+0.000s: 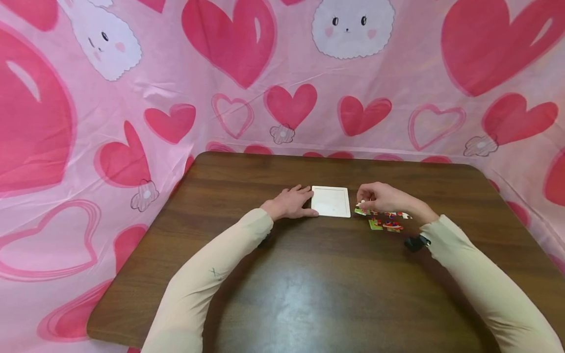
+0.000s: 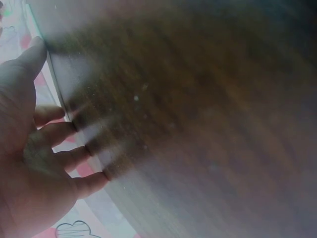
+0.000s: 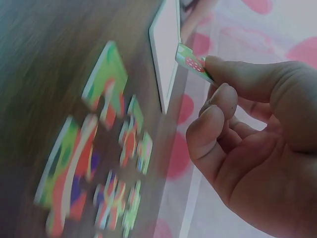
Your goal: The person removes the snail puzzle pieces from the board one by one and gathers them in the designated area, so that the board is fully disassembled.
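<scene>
A flat white puzzle tray (image 1: 331,202) with a raised rim lies on the table. My left hand (image 1: 291,202) rests along the tray's left side, fingers spread, thumb at its near corner. In the left wrist view the fingertips of that hand (image 2: 49,144) touch the tabletop. Right of the tray, my right hand (image 1: 385,197) pinches a small jigsaw piece (image 3: 194,63), green with a red, white-dotted patch, between thumb and fingers. Several colourful jigsaw pieces (image 1: 392,226) lie below and beside this hand; the right wrist view shows a larger green-and-red piece (image 3: 64,173) among them.
The brown wooden table (image 1: 309,284) extends around both arms. A pink cloth with hearts (image 1: 291,105) hangs behind it and at both sides. A black strap device (image 1: 416,243) sits under the right wrist.
</scene>
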`<state>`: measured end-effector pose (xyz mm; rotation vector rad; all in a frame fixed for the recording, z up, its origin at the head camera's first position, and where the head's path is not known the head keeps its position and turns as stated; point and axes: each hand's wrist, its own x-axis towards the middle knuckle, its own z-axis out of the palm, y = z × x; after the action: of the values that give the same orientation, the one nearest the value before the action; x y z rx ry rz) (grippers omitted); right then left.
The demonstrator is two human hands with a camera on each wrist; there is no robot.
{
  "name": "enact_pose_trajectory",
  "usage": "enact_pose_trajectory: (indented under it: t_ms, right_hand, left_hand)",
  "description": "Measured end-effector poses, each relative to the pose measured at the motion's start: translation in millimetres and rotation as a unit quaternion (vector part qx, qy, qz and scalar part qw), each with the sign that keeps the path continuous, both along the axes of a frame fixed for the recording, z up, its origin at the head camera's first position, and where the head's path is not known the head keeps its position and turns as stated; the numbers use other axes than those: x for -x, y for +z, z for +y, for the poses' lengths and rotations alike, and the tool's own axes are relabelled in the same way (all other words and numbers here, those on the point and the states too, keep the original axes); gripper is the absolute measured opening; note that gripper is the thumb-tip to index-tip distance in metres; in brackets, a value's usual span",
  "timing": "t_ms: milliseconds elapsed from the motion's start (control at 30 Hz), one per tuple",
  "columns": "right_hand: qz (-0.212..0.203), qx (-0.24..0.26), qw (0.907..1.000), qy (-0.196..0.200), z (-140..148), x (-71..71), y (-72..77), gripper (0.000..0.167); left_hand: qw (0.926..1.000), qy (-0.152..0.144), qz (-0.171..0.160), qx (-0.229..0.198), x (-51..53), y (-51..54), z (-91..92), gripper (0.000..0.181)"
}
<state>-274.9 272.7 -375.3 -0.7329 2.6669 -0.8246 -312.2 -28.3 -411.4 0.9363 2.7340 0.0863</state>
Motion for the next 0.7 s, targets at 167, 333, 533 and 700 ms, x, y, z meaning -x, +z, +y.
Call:
enact_pose_trajectory:
  t_ms: [167, 333, 533, 700]
  right_hand:
    - [-0.004, 0.01, 0.9999, -0.011, 21, -5.1, 3.1, 0.011]
    - [-0.034, 0.02, 0.999, -0.02, 36, -8.9, 6.4, 0.012]
    - [-0.071, 0.027, 0.997, -0.018, 52, -12.0, 5.2, 0.014]
    - [-0.097, 0.034, 0.9947, 0.005, 65, -13.6, 2.7, 0.015]
  left_hand:
    - [1.0, 0.001, 0.001, -0.003, -0.3, 0.1, -0.1, 0.084]
    - [1.0, -0.001, -0.002, -0.006, -0.3, -0.4, -0.5, 0.084]
    - [1.0, -0.004, 0.0, -0.008, 0.2, 0.5, -0.9, 0.084]
    - [1.0, -0.004, -0.003, -0.009, 0.0, 0.4, -1.5, 0.083]
